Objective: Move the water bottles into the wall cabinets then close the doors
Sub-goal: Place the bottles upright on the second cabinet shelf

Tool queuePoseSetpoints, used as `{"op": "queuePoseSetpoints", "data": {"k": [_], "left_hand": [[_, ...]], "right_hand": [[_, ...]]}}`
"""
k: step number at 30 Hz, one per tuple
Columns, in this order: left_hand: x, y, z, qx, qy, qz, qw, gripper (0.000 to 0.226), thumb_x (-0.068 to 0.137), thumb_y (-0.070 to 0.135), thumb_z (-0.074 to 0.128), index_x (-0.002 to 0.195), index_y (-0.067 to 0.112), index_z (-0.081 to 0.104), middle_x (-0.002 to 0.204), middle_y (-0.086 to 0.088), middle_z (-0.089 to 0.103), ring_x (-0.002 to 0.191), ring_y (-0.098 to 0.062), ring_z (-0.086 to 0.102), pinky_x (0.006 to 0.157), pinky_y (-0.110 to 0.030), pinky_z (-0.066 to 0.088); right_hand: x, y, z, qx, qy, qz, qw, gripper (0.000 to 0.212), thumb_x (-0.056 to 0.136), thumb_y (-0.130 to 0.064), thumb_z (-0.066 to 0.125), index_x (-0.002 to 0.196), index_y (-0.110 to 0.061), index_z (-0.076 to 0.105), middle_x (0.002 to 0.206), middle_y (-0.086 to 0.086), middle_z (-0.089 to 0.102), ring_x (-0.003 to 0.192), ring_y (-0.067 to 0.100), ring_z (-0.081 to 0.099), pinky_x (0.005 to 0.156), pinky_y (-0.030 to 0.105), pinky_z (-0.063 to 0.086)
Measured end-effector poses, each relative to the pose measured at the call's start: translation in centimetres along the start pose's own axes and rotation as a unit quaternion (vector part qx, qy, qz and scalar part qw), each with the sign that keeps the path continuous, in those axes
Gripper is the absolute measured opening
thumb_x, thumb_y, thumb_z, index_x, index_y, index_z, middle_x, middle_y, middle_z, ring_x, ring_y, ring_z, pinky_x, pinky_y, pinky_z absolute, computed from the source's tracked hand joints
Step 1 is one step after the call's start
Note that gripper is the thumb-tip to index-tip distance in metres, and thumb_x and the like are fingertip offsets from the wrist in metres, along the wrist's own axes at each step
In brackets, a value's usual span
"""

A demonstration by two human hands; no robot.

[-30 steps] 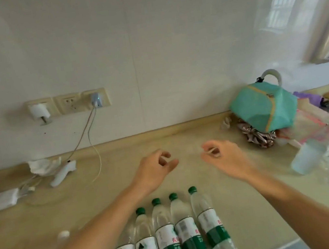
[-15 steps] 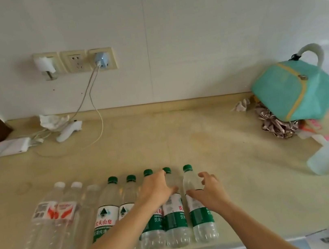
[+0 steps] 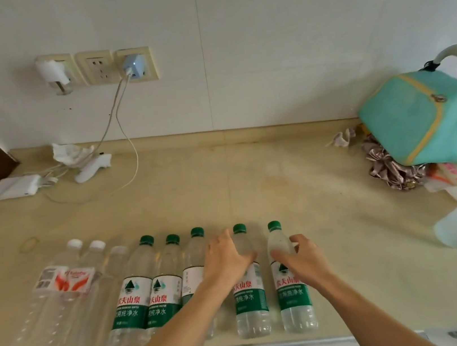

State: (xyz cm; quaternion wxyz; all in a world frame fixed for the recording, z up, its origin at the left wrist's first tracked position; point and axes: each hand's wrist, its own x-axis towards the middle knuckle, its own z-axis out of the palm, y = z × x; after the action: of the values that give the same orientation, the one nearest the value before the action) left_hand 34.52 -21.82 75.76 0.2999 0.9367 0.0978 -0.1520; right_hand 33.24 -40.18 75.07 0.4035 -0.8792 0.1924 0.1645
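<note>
Eight water bottles (image 3: 161, 289) stand in a row along the near edge of the counter (image 3: 251, 175), at 6 o'clock in the head view; none appears to have gone anywhere yet. Wall cabinets are out of view, so door state cannot be told. Judgement: task is at its start, with the first pick-up in hand and all stowing plus door closing left.

Left hand (image 3: 224, 262) is curled round the shoulder of the fourth green-capped bottle (image 3: 250, 297). Right hand (image 3: 302, 259) wraps the shoulder of the rightmost bottle (image 3: 294, 293), thumb on its left flank, fingers at its right (contact looks made; firmness of grip cannot be told). Both bottle bases appear to rest on the counter.

Orientation: every bottle upright, long axis vertical, caps up; in the wide-angle view caps point toward 12 o'clock. Five have green caps, three at 9 o'clock have white caps.

Teal bag (image 3: 423, 117) sits at 2 o'clock, well apart from the row.
</note>
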Motion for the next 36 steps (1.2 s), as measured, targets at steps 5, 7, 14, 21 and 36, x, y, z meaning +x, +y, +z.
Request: {"op": "queuePoseSetpoints", "data": {"k": [5, 7, 14, 21, 36], "left_hand": [[0.7, 0.9, 1.1, -0.062, -0.039, -0.032, 0.997, 0.073, 0.077, 0.052, 0.078, 0.131, 0.012, 0.052, 0.103, 0.005, 0.059, 0.093, -0.016, 0.06, 0.068, -0.023, 0.046], [0.9, 0.8, 0.9, -0.103, -0.046, -0.034, 0.993, 0.048, 0.077, 0.041, 0.08, 0.112, 0.018, 0.059, 0.083, 0.016, 0.05, 0.078, -0.009, 0.057, 0.052, -0.013, 0.041], [0.4, 0.5, -3.1, -0.199, -0.015, 0.053, 0.979, 0.039, 0.08, 0.049, 0.078, 0.109, 0.044, 0.053, 0.099, 0.026, 0.06, 0.081, 0.015, 0.059, 0.052, -0.006, 0.044], [0.7, 2.2, -6.5, -0.186, 0.112, 0.194, 0.957, 0.063, 0.079, 0.04, 0.082, 0.134, 0.029, 0.052, 0.124, 0.013, 0.044, 0.106, 0.001, 0.051, 0.087, -0.018, 0.045], [1.2, 1.3, -4.8, -0.148, 0.144, 0.23, 0.951, 0.079, 0.081, 0.034, 0.084, 0.143, 0.019, 0.039, 0.13, 0.012, 0.034, 0.116, -0.006, 0.046, 0.095, -0.013, 0.037]], "right_hand": [[0.6, 0.1, -0.4, -0.001, -0.005, 0.003, 1.0, 0.059, 0.076, -0.047, 0.079, 0.12, -0.015, 0.056, 0.101, 0.004, 0.067, 0.082, 0.02, 0.069, 0.058, 0.031, 0.054], [0.8, 0.1, -0.6, 0.032, -0.013, 0.007, 0.999, 0.05, 0.074, -0.039, 0.081, 0.11, -0.013, 0.058, 0.095, 0.006, 0.071, 0.077, 0.024, 0.072, 0.066, 0.042, 0.062], [0.9, -1.1, -3.4, 0.111, -0.005, -0.043, 0.993, 0.052, 0.073, -0.034, 0.085, 0.116, -0.018, 0.062, 0.096, -0.004, 0.071, 0.076, 0.013, 0.073, 0.054, 0.028, 0.058], [0.7, -4.4, -6.1, 0.134, 0.08, -0.199, 0.968, 0.068, 0.067, -0.033, 0.092, 0.124, -0.034, 0.055, 0.11, -0.021, 0.064, 0.092, -0.005, 0.063, 0.069, 0.012, 0.047], [1.4, -4.4, -4.4, 0.116, 0.078, -0.248, 0.959, 0.074, 0.072, -0.029, 0.089, 0.133, -0.031, 0.046, 0.129, -0.014, 0.052, 0.111, 0.009, 0.056, 0.09, 0.025, 0.048]]}}
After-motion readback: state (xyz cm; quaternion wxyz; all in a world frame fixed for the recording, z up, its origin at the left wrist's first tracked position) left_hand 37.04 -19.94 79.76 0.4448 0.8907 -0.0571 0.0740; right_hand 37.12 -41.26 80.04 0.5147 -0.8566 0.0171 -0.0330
